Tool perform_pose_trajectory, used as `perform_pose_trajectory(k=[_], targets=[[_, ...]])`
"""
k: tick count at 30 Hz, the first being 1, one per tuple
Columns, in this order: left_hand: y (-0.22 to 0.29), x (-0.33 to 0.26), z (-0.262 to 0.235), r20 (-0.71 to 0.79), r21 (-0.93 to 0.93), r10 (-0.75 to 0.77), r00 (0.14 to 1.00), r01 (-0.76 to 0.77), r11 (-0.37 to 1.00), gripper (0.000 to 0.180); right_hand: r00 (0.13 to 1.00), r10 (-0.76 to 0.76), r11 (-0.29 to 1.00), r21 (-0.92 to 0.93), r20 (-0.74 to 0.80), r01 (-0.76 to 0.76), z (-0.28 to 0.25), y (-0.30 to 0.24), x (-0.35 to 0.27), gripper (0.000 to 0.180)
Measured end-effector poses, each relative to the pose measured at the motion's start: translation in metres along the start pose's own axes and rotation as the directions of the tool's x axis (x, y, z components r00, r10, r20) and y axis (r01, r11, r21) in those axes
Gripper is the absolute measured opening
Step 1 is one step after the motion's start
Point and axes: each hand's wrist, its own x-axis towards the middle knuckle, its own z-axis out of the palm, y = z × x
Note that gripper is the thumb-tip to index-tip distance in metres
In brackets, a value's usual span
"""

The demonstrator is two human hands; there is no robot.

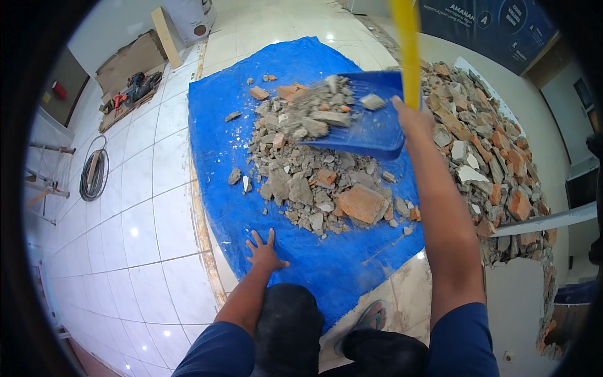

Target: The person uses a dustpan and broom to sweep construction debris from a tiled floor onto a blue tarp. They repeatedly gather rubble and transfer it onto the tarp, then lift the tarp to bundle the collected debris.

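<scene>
"Where's the blue dustpan (pixel 369 138)?"
"At the right hand (pixel 412 122), which grips the yellow handle (pixel 411 56) low, beside the pan's rim."
"And the left hand (pixel 266 256)?"
"Fingers spread, ungripping, over the blue tarpaulin (pixel 320 267), just inside its left edge. Bare sheet gives room before the rubble heap (pixel 295 188) ahead; another rubble pile (pixel 499 154) lies right of the right hand."
</scene>
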Motion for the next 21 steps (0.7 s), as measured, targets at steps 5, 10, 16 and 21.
perform_pose_trajectory(k=[5, 10, 16, 21], targets=[[0.002, 0.002, 0.001, 0.008, -0.014, -0.011, 1.000, 0.011, 1.000, 0.135, 0.994, -0.105, 0.902, -0.419, 0.029, 0.107, -0.002, -0.060, 0.012, 0.064], [-0.005, 0.012, 0.009, -0.019, -0.024, 0.051, 0.999, -0.051, 0.998, 0.145, 0.999, -0.051, 0.912, -0.407, 0.009, 0.051, -0.085, -0.042, 0.024, 0.065], [-0.012, 0.029, 0.025, -0.080, 0.165, 0.156, 0.985, -0.141, 0.976, 0.147, 0.952, 0.104, 0.972, -0.172, -0.289, -0.159, -0.290, 0.135, -0.047, 0.040], [-0.010, 0.035, 0.023, -0.043, 0.261, 0.126, 0.991, -0.110, 0.959, 0.145, 0.694, 0.495, 0.865, 0.366, -0.523, -0.342, -0.431, 0.289, -0.226, 0.040]])
